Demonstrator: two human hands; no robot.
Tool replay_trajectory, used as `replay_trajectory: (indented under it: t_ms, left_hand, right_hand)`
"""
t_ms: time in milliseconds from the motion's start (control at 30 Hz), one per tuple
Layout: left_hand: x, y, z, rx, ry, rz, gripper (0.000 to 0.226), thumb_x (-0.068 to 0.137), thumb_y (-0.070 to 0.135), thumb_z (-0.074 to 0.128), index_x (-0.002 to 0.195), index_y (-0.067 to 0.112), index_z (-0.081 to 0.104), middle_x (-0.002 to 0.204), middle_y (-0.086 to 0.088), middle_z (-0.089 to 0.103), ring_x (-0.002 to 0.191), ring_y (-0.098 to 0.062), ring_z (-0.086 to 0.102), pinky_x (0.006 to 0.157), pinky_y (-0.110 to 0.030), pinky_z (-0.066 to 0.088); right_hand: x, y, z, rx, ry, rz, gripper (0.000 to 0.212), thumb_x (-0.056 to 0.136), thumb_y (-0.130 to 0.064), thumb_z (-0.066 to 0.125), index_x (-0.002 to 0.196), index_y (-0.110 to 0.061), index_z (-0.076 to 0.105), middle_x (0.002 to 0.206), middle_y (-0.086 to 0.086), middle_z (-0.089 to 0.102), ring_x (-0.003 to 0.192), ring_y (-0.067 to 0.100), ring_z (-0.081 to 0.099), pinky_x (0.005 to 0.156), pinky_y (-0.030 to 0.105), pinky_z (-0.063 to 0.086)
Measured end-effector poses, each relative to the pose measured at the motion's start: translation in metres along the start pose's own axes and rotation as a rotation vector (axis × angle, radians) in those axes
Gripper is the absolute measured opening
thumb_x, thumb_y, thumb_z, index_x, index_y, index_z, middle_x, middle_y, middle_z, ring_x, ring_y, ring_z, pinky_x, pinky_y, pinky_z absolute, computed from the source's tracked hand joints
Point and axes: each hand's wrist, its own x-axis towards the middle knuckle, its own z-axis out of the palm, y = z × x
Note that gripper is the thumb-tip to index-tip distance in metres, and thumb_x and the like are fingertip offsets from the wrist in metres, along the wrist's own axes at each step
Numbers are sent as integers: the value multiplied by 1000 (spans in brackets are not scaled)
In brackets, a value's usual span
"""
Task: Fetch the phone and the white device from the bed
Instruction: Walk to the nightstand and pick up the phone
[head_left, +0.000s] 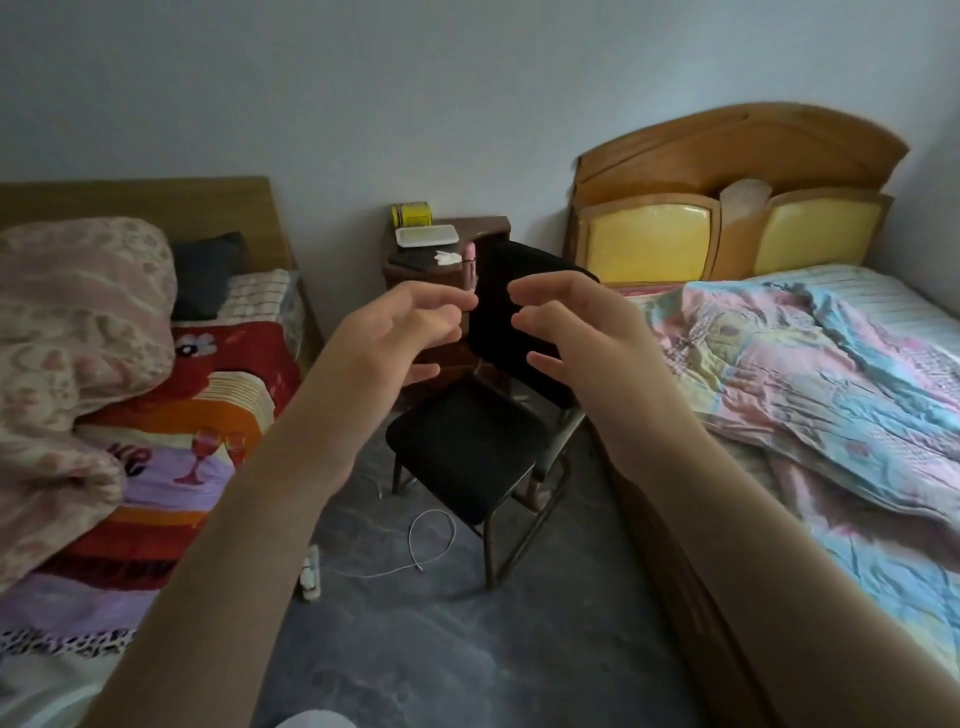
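My left hand (400, 338) and my right hand (571, 332) are raised in front of me, palms facing each other, fingers spread, both holding nothing. They hover above a black chair (467, 452) in the aisle between two beds. The left bed (171, 415) has a red, orange and purple cover and a bunched pink quilt (78, 322). The right bed (810, 374) carries a crumpled pastel quilt. No phone or white device shows on either bed. On the nightstand (441, 260) lie a flat white object (427, 235) and a dark flat object (410, 260).
A white cable (431, 540) and a power strip (310, 571) lie on the grey floor left of the chair. A yellow box (412, 214) stands at the nightstand's back. The right bed has a wooden headboard (727, 171) with yellow pads. A dark pillow (205, 275) rests on the left bed.
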Motion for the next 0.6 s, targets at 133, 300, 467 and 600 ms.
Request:
replay_trajectory:
  t_ms: [133,300,467,600]
  left_hand:
    - [58,-13,11,-16,2,-17,25,82,42,51,82,55,73,107,25,70,107,0,66,93,-32,52]
    - [134,-23,33,10,54,-11,25,85,41,50,97,43,71,118,13,69,109,-2,67,92,-29,54]
    - [213,-28,47,38,83,-28,27,86,40,49,103,38,70,117,14,70,110,-2,66,92,-30,53]
    - [257,-41,45,15,158,-32,26,87,39,50,94,43,75,114,15,73,108,-3,68,92,-35,53]
  right_hand:
    - [53,23,-16,-3,2,13,23,96,-19,58,116,-24,68,113,-13,69,106,2,65,98,37,54]
    - [134,48,-47,16,11,26,20,94,-20,58,107,-27,71,106,-14,71,102,2,67,94,36,56]
    - [218,70,-69,-25,-81,29,23,93,-24,58,112,-25,71,106,-15,70,103,1,65,99,40,53]
    - [278,87,-72,19,-114,27,22,92,-25,58,109,-27,72,102,-17,72,98,-1,67,98,39,54]
